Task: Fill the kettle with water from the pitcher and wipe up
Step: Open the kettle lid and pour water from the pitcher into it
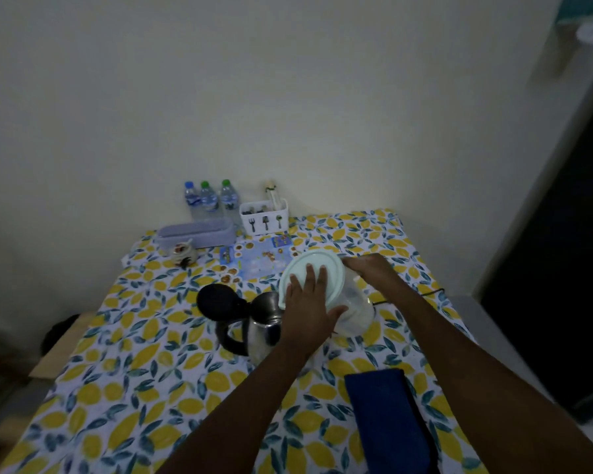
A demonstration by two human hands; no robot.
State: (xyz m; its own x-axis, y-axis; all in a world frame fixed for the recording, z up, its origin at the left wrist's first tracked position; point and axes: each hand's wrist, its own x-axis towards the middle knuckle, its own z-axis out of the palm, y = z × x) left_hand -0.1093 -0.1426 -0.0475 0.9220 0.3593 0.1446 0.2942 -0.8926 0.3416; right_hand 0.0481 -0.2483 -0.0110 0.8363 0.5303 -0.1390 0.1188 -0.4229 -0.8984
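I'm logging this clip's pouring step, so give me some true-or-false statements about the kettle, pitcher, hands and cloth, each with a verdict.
1. The steel kettle with black handle has its black lid flipped open. True.
2. The left hand lies flat on the pale round lid of the clear plastic pitcher. True.
3. The pitcher stands upright. False: it is tilted toward the kettle's mouth.
4. The folded dark blue cloth is held in the right hand. False: it lies on the lemon-print tablecloth; the right hand grips the pitcher.
5. Four water bottles stand by the wall. False: three bottles.
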